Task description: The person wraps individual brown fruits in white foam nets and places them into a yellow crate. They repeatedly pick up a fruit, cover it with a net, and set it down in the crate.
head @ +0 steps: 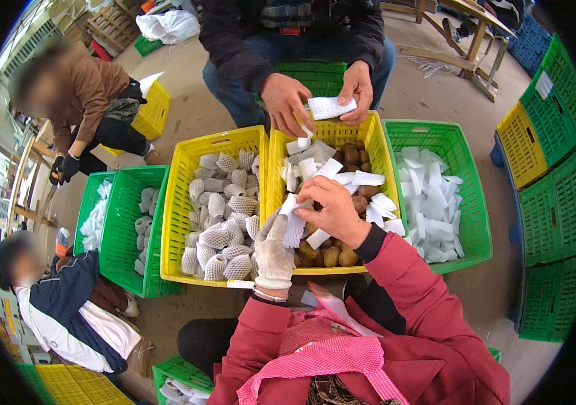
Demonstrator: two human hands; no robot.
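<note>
My left hand (274,255), in a pale knit glove, grips a white foam net sleeve (294,230) over the middle yellow crate (380,139). Bare fingers of my right hand (337,207) pinch the upper part of the same sleeve. Whether a fruit is inside it cannot be seen. Below my hands, loose brown kiwifruit (326,257) lie in the crate, partly covered by flat foam sleeves (369,178). To the left, a second yellow crate (175,212) holds many sleeved fruits (227,200). At the right, a green crate (477,228) contains a heap of flat sleeves (432,200).
Across the crates, a co-worker's hands (288,104) hold another foam sleeve (332,108). Further left stand green crates (125,253) with sleeves and wrapped fruit; two more people sit beyond. Stacked crates (551,217) rise at the right. A wooden table (475,45) stands behind.
</note>
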